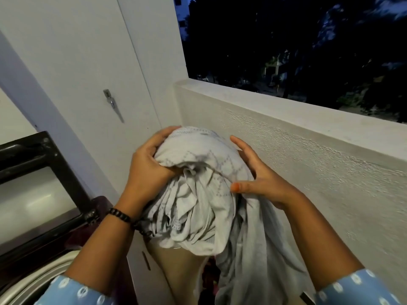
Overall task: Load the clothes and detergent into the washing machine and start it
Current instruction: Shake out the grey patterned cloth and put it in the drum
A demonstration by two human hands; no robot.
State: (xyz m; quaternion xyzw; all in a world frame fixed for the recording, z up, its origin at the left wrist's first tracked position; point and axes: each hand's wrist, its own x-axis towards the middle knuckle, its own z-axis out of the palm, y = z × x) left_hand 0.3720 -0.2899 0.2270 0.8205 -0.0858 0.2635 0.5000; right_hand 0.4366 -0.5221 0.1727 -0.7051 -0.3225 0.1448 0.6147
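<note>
A big bundle of pale grey patterned cloth hangs in front of me, bunched at the top and trailing down to the lower right. My left hand grips the top left of the bundle, fingers curled into the fabric. My right hand holds its right side, thumb pressed on the front and fingers round the back. The washing machine shows at the lower left, its dark lid raised. Its drum is out of sight.
A white cupboard door with a metal handle stands behind the bundle. A rough white parapet wall runs along the right, dark trees beyond it. Some coloured clothes lie low under the bundle.
</note>
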